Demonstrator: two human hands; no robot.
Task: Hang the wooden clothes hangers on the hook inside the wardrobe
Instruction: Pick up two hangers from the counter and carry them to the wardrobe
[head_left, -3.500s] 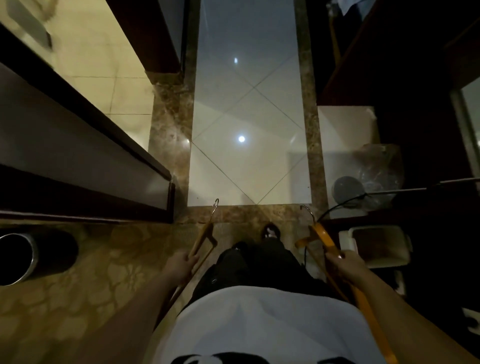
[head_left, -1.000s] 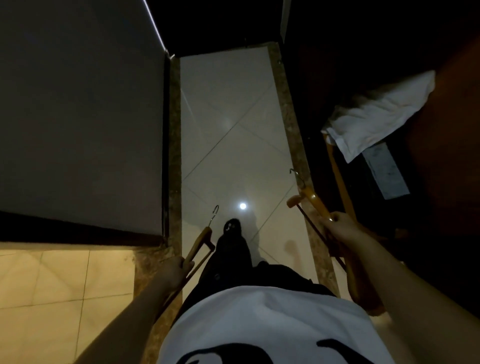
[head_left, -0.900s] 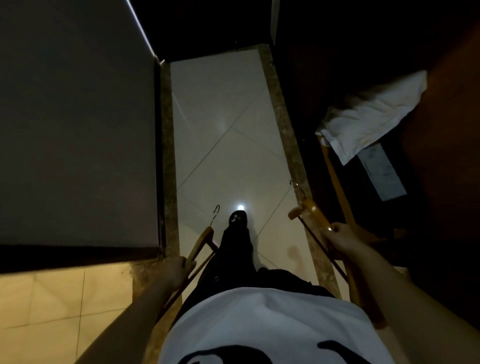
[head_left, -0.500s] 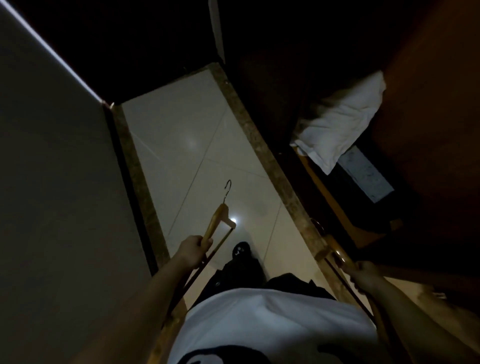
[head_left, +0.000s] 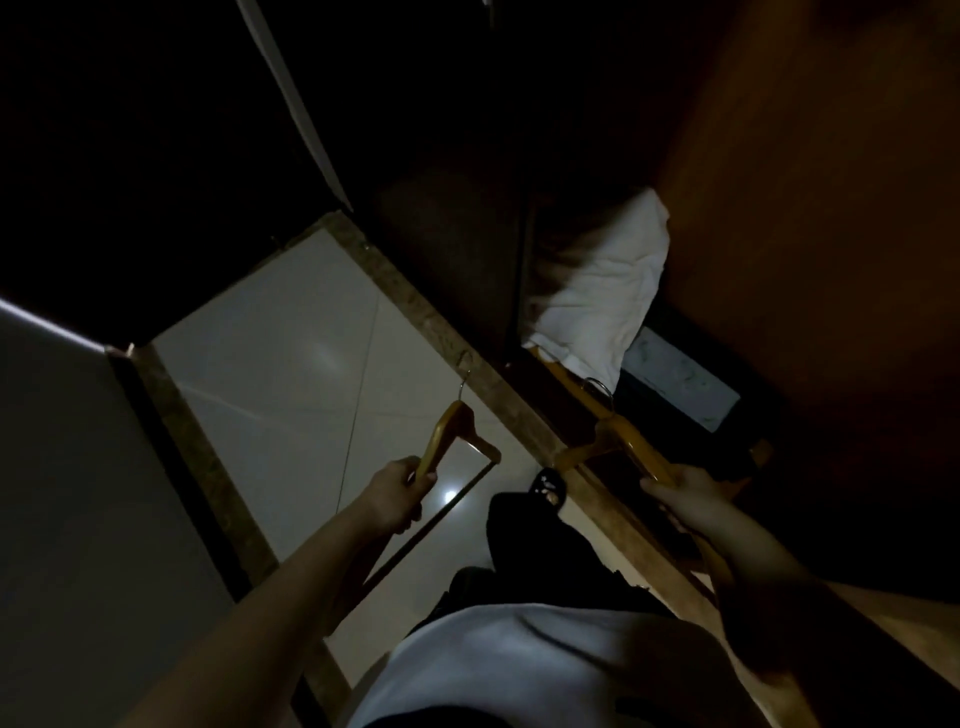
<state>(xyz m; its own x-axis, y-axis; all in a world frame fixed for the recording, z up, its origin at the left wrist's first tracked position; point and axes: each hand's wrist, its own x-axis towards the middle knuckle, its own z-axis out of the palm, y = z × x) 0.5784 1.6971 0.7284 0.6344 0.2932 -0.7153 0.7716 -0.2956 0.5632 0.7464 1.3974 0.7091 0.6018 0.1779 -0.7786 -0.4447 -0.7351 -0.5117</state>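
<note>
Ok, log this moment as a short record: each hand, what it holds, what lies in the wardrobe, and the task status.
left hand: grips the left wooden hanger by one arm, over the pale floor tiles
right hand: grips the right wooden hanger at the wardrobe opening
in wardrobe: white folded linen
wardrobe hook: not visible, interior too dark
status: neither hanger hung yet
</note>
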